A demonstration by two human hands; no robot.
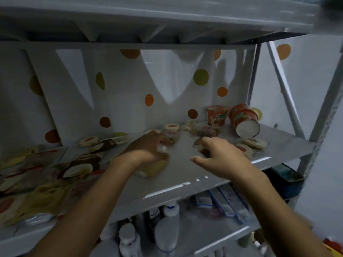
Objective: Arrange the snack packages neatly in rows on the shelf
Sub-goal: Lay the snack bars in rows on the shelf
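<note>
Sorting is underway on the shelf [185, 169]; landmark is the tipped noodle cup [245, 121] at the back.

- Large snack packages [78, 167]: well left of the tipped cup, overlapping, not in rows.
- Upright cup [217, 115]: just left of the tipped cup.
- Left hand [146, 147]: far left of the cup, lying over a yellowish packet [154, 169]. Blurred, so I cannot tell its grip.
- Right hand [222, 154]: in front of the cup, fingers loosely bent, thumb splayed clear, nothing pinched. Hands are apart.
- Round packets [254, 143]: scattered just in front of the cup.

Judgement: stand the tipped cup up first, then slide the small packets flat and edge to edge, one kind per row.
</note>
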